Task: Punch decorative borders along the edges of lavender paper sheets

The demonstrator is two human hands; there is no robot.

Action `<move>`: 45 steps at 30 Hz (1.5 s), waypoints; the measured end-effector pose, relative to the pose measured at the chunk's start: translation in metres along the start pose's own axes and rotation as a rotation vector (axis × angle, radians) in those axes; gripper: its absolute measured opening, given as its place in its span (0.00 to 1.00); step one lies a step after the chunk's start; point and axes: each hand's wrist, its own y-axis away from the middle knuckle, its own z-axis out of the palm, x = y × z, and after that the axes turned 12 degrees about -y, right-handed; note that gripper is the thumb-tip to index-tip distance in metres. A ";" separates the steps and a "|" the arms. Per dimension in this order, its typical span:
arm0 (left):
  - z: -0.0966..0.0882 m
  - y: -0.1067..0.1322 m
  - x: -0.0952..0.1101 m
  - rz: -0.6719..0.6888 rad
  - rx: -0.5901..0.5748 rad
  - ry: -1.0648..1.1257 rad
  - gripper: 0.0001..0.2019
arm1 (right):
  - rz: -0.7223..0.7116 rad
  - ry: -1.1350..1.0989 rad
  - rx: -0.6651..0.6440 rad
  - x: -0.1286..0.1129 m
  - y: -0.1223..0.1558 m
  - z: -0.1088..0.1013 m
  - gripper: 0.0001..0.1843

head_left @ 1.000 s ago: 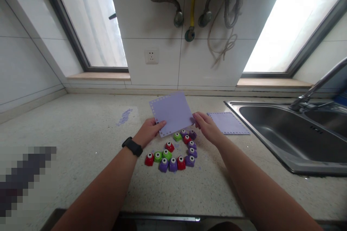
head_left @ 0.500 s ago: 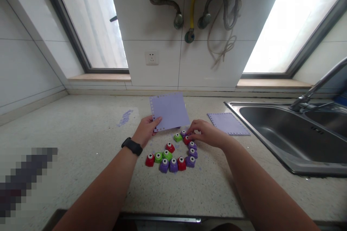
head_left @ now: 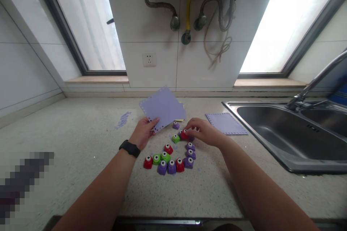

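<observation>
My left hand (head_left: 142, 132) grips a purple sheet of paper (head_left: 162, 110) by its lower left corner, thumb on top. Small punched holes run along two of its edges. The sheet is tilted above the counter. Closed around a red craft punch (head_left: 184, 134) are the fingertips of my right hand (head_left: 204, 131); purple punches sit close beside and partly behind it. A green punch (head_left: 175, 138) stands just left of it, and a lone purple punch (head_left: 176, 125) lies near the sheet's lower edge. Several more red, green and purple punches (head_left: 171, 166) form a curved row nearer me.
Another purple sheet with a punched border (head_left: 226, 123) lies at the right, beside the steel sink (head_left: 271, 133) and its faucet. More paper with a yellow edge (head_left: 179, 120) shows behind the held sheet. Purple paper bits (head_left: 124, 120) are scattered at the left.
My left hand has turned the sheet counter-clockwise and leftward, uncovering the paper behind and the lone purple punch. With my right fingers on it, the red punch has shifted slightly away from me.
</observation>
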 end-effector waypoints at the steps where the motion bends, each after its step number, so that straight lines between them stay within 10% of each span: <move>1: 0.000 0.000 0.000 -0.002 -0.007 0.020 0.18 | 0.024 -0.076 0.067 0.000 0.000 -0.001 0.09; 8: 0.005 0.006 0.009 0.002 -0.087 0.171 0.19 | 0.096 -0.855 0.502 -0.007 -0.003 0.000 0.15; 18: 0.007 0.012 0.010 -0.011 -0.138 0.258 0.20 | -0.104 -1.215 0.495 -0.047 0.002 0.009 0.11; 27: 0.005 0.007 0.000 0.019 -0.186 0.289 0.16 | -0.421 -0.987 0.486 -0.057 0.009 0.020 0.19; 36: 0.006 0.007 0.000 0.019 -0.230 0.266 0.16 | -0.835 -0.122 0.640 -0.081 0.024 0.034 0.30; 45: 0.009 0.010 0.003 0.003 -0.211 0.261 0.15 | -0.765 -0.148 0.643 -0.086 0.027 0.045 0.33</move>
